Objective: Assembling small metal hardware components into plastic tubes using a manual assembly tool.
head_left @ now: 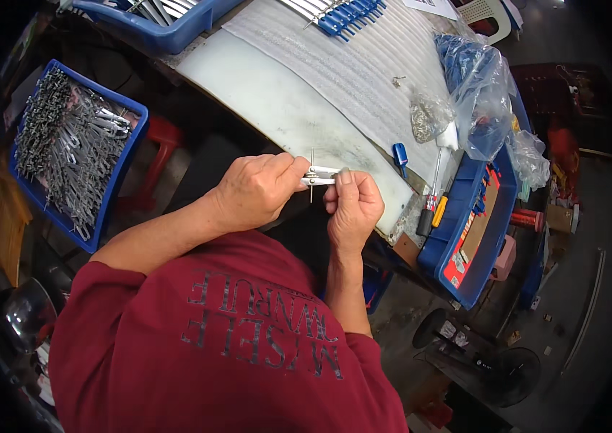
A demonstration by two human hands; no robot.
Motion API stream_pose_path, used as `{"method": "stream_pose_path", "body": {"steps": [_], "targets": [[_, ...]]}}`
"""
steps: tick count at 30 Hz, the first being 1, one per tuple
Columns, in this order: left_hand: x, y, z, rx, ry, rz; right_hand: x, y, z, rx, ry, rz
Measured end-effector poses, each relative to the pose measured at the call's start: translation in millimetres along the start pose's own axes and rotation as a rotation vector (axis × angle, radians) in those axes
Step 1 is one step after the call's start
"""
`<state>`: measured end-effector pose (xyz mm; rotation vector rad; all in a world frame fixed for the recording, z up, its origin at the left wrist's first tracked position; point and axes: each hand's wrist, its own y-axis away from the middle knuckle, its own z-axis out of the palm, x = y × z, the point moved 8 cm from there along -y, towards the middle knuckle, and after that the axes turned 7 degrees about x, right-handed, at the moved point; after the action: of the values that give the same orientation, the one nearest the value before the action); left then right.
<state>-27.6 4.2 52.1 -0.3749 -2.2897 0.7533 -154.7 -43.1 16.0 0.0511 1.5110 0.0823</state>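
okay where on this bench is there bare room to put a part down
The smooth white board is bare between the blue bin at its top edge and the hands holding the small metal part. The ribbed mat is open mid-way. Crowded: the right edge, with screwdriver, blue clip and plastic bags.

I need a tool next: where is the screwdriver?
In the head view, the screwdriver lies on the table's right edge, between the small blue cap and the blue tray.

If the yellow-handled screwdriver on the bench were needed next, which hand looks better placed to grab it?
Probably the right hand. It is nearer the yellow-handled screwdriver lying at the bench's right edge, while the left hand grips more of the small silver metal part both hands hold.
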Motion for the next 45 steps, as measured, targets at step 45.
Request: {"method": "stream_pose_path", "body": {"steps": [45], "targets": [[13,-26,-2,0.001,0.061,0.210,-21,-6,-14,-0.080,0.220,-0.163]]}}
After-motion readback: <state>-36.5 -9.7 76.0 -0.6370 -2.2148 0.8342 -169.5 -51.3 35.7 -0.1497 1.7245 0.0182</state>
